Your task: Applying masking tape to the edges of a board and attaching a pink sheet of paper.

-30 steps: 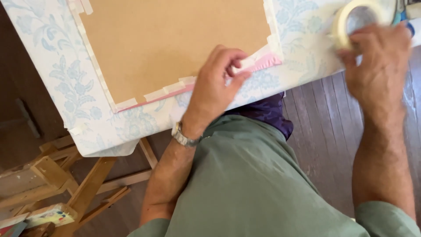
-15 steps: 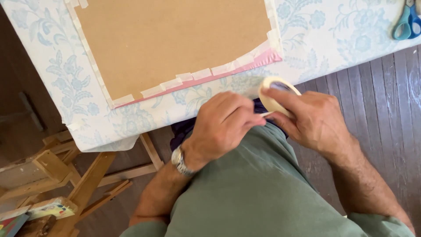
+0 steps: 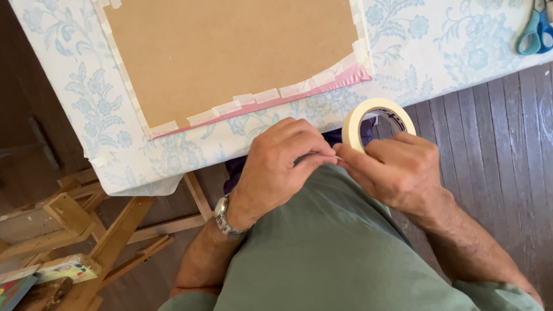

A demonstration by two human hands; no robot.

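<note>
A cream roll of masking tape [image 3: 377, 118] is held upright in my right hand [image 3: 397, 170], just below the table's near edge. My left hand [image 3: 282, 167], with a metal watch on its wrist, pinches the loose tape end where the two hands meet. Above them lies a brown board [image 3: 230, 55] on a pink sheet, its left and near edges fixed with several short strips of tape.
The table carries a white cloth with a pale blue flower print [image 3: 449, 46]. Scissors with blue and teal handles [image 3: 536, 31] lie at the far right. A wooden trestle [image 3: 86, 222] stands under the table at the left; dark floorboards [image 3: 495, 150] run to the right.
My right hand has brought the tape roll from the table's right side down to my lap. My left hand has left the board's edge and joined it at the tape end.
</note>
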